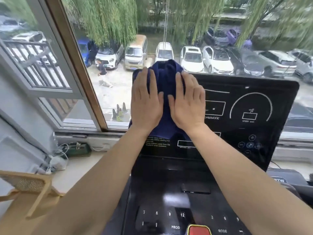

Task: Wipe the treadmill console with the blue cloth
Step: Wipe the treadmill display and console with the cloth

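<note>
The dark blue cloth (166, 77) lies bunched against the upper left part of the black treadmill console (250, 102). My left hand (145, 102) presses flat on the cloth's left side, fingers pointing up. Beside it, my right hand (188, 102) presses flat on the cloth's right side. Both palms hold the cloth against the display panel, and the cloth's top edge rises above the console's rim. The cloth hides the panel's left portion.
Below the display lies the button deck with number keys (169, 214) and a red stop button (199, 230). An open window (50, 68) and a sill with cables (67, 150) are at left. A tan chair back (28, 185) stands at lower left.
</note>
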The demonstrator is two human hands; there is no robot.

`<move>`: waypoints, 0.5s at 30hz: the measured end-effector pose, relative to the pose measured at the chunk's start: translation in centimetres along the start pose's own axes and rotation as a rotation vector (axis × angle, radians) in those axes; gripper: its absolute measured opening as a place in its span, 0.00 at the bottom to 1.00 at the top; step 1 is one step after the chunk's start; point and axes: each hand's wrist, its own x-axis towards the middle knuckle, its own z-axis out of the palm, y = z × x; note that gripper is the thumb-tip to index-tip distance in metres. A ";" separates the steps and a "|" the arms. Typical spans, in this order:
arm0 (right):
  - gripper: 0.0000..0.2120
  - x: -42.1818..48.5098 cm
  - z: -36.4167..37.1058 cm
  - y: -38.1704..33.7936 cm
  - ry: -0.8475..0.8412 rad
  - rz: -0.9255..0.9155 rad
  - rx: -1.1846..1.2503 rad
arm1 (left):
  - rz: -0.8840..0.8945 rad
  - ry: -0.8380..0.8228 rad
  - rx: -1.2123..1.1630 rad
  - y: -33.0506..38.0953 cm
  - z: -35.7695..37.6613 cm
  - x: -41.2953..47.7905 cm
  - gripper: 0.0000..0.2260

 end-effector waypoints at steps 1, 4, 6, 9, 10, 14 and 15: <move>0.29 -1.0 0.3 -0.2 -0.042 -0.060 -0.024 | 0.085 -0.013 0.026 -0.4 0.3 -0.9 0.26; 0.32 -4.1 0.7 -0.5 -0.157 -0.181 -0.083 | 0.225 -0.080 0.100 -1.6 0.5 -4.3 0.26; 0.32 -6.3 0.9 -0.3 -0.200 -0.295 -0.120 | 0.258 -0.144 0.143 -2.3 0.5 -6.8 0.29; 0.32 -5.4 0.7 0.6 -0.197 -0.389 -0.192 | 0.226 -0.159 0.189 -2.4 0.4 -6.6 0.31; 0.31 -3.9 0.5 0.9 -0.181 -0.369 -0.205 | 0.196 -0.131 0.191 -2.1 0.3 -5.2 0.30; 0.31 0.3 -0.2 1.4 -0.137 -0.199 -0.195 | 0.051 -0.083 0.170 -0.6 0.0 0.3 0.31; 0.31 -0.4 0.0 1.2 -0.145 -0.180 -0.182 | 0.050 -0.085 0.163 -0.6 0.1 0.0 0.32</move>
